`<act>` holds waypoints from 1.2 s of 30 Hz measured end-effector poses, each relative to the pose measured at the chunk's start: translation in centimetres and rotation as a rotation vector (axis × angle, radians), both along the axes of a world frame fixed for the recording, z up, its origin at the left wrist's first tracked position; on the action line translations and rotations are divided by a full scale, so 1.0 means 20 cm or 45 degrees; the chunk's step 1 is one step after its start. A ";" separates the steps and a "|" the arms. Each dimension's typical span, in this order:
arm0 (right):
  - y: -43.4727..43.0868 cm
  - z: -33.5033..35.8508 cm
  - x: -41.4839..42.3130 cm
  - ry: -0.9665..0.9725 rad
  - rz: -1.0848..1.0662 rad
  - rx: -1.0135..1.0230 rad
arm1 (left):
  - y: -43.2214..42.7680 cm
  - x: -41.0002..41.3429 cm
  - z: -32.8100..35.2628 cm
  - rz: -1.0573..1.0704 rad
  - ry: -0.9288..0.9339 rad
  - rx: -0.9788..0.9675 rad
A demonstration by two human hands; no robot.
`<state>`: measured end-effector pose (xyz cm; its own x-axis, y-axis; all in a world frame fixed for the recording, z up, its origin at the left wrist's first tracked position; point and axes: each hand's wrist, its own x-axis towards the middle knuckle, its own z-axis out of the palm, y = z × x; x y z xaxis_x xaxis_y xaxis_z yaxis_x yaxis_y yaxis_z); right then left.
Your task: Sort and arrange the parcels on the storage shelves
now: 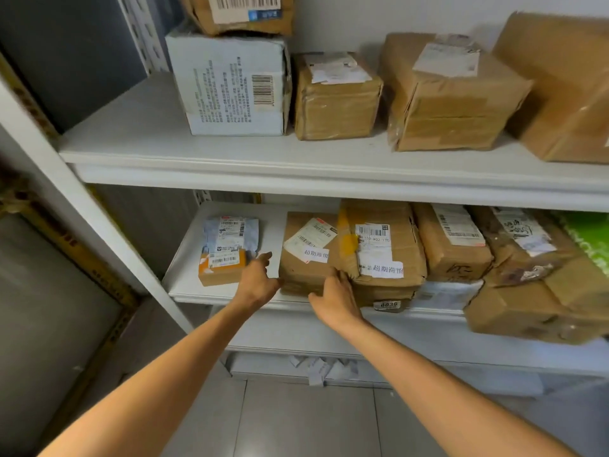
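Observation:
A flat brown parcel [301, 258] with white labels lies on the lower white shelf [227, 296]. My left hand [258, 280] touches its left front corner, fingers reaching along its left side. My right hand [334, 300] holds its right front corner, fingers curled against the edge where it meets a larger taped brown parcel [385, 255]. To the left sit a small orange-and-brown box [222, 267] and a grey mailer bag [230, 232] behind it. More brown parcels [451, 245] fill the shelf's right side.
The upper shelf [230, 159] carries a white printed carton [235, 90] with a brown box on top, then three brown parcels [336, 100] to the right. A large crumpled parcel [540, 291] overhangs the lower shelf's right front. Paper slips [316, 367] lie under the shelf.

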<state>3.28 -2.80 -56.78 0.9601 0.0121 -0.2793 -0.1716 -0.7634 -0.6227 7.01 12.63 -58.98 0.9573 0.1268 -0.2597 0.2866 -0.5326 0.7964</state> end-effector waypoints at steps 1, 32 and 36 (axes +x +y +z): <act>0.00 0.00 -0.01 0.001 -0.002 0.014 | -0.01 0.00 -0.01 -0.011 0.020 -0.009; 0.09 -0.31 0.08 -0.022 -0.303 0.413 | 0.10 0.06 -0.14 0.043 0.028 -0.268; 0.08 -0.17 0.09 -0.056 -0.298 0.321 | 0.12 0.09 -0.14 0.015 0.047 -0.289</act>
<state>4.99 -1.11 -60.24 0.9561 -0.1467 -0.2535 -0.2924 -0.5279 -0.7974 8.84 15.11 -61.87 0.9455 0.0722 -0.3175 0.3227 -0.3377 0.8842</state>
